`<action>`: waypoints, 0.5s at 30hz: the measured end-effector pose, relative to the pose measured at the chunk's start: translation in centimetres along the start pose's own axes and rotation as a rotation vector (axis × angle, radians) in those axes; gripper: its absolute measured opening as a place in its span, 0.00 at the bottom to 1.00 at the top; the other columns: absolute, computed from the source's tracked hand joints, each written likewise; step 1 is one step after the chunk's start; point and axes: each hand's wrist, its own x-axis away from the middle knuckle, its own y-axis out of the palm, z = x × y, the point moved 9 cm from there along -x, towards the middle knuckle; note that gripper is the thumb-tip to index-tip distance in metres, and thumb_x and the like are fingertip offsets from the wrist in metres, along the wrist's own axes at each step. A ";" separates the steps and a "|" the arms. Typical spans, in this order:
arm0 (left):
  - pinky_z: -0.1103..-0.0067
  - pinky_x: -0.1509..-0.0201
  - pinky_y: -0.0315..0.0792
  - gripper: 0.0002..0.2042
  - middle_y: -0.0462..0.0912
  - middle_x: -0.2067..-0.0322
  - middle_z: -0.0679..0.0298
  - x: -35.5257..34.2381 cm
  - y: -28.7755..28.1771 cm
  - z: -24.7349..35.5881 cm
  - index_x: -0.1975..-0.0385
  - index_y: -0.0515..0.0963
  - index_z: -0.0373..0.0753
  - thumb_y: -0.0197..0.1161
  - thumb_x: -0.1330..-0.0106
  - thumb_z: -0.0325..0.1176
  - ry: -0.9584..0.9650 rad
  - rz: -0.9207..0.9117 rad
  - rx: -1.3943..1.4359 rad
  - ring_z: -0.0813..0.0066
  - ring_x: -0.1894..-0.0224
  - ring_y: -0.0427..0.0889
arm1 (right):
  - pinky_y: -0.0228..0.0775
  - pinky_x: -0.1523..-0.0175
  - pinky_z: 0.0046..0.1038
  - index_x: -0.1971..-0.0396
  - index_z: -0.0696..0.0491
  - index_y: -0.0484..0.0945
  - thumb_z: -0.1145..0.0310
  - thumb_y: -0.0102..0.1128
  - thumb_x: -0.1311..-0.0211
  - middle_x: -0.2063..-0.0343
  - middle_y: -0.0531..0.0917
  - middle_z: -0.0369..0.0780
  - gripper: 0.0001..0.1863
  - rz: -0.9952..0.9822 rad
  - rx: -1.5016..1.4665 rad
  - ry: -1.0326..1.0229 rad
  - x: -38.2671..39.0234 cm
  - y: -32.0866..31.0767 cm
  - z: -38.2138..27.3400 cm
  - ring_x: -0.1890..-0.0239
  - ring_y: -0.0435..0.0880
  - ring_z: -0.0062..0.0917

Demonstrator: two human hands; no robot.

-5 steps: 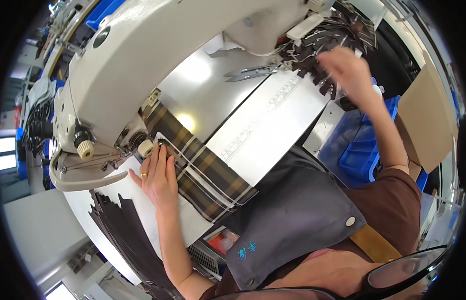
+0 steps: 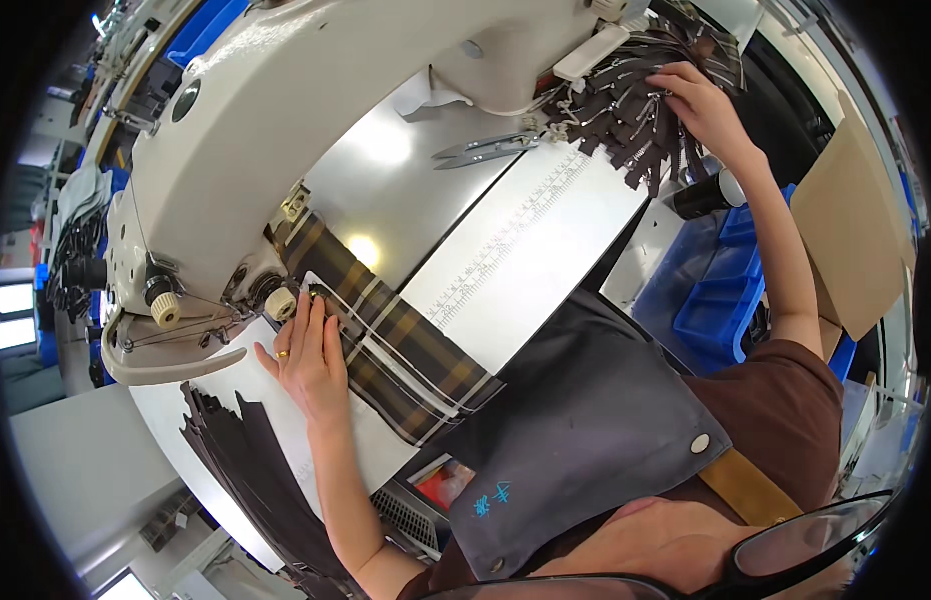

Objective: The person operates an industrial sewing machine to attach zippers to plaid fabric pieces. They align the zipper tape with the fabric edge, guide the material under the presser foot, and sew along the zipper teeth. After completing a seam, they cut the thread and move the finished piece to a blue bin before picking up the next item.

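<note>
My left hand [image 2: 313, 365] lies flat, fingers stretched out, on a brown, black and white plaid fabric piece [image 2: 422, 345]. Its fingertips are beside the needle area of a cream sewing machine [image 2: 240, 110], and the fabric's far end runs under the machine head. At the upper right, my right hand [image 2: 707, 115] is over a heap of dark brown strips [image 2: 625, 115] with pale metallic lines along them. Its thumb and forefinger are a little apart and touch the strips; nothing is plainly held.
Thread snips [image 2: 485, 150] lie on the machine bed near the heap. White ruled paper [image 2: 520, 245] covers the table beside the fabric. More dark strips [image 2: 240, 455] hang at the left. A black cylinder [image 2: 700, 195], blue bins [image 2: 725, 310] and a cardboard box [image 2: 850, 230] stand at the right.
My right hand has moved farther away and onto the heap of strips, its fingers now against them. The left hand stays on the plaid fabric. The view has shifted slightly.
</note>
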 end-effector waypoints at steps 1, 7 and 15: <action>0.63 0.30 0.40 0.13 0.81 0.53 0.73 0.0 0.1 0.0 0.55 0.81 0.44 0.62 0.39 0.37 0.003 -0.003 0.005 0.76 0.54 0.75 | 0.68 0.60 0.23 0.57 0.56 0.77 0.79 0.54 0.43 0.70 0.79 0.40 0.13 -0.023 -0.121 0.090 0.2 1.0 2.5 0.66 0.77 0.26; 0.56 0.32 0.44 0.12 0.79 0.49 0.70 0.1 0.2 -0.4 0.54 0.80 0.44 0.58 0.36 0.35 -0.038 -0.058 0.042 0.71 0.49 0.76 | 0.67 0.58 0.20 0.59 0.59 0.76 0.79 0.54 0.42 0.68 0.79 0.38 0.10 0.230 -0.654 0.181 -1.5 0.5 3.2 0.65 0.76 0.18; 0.60 0.32 0.44 0.12 0.80 0.50 0.70 0.2 0.0 -0.3 0.54 0.81 0.44 0.59 0.37 0.35 -0.024 -0.036 0.040 0.73 0.51 0.75 | 0.69 0.56 0.22 0.50 0.56 0.74 0.81 0.52 0.42 0.54 0.77 0.39 0.18 -0.008 -0.271 0.050 -1.8 -0.6 -1.8 0.63 0.77 0.26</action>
